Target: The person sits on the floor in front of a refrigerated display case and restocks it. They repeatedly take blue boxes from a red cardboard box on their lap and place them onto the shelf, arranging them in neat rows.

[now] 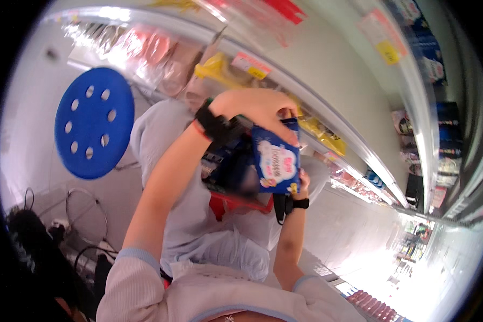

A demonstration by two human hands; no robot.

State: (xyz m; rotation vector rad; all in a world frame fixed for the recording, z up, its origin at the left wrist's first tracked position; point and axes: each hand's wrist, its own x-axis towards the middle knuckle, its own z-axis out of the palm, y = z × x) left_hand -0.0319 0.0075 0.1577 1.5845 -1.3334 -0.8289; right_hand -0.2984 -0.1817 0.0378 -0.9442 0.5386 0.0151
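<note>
My left hand reaches over from the left and grips the top edge of a dark blue packet with a white cloud-shaped label that bears writing. Just behind the packet's lower right side is my right hand, mostly hidden; whether it also holds the packet cannot be seen. Below them, between my knees, a red basket holds dark blue packs, blurred and partly covered by my left wrist. Black bands circle both wrists.
Store shelving with a price-tagged edge runs close beyond my hands. Yellow packages and pink wrapped goods sit on the lower levels. A round blue stool with holes stands at left. Dark items and cables lie at lower left.
</note>
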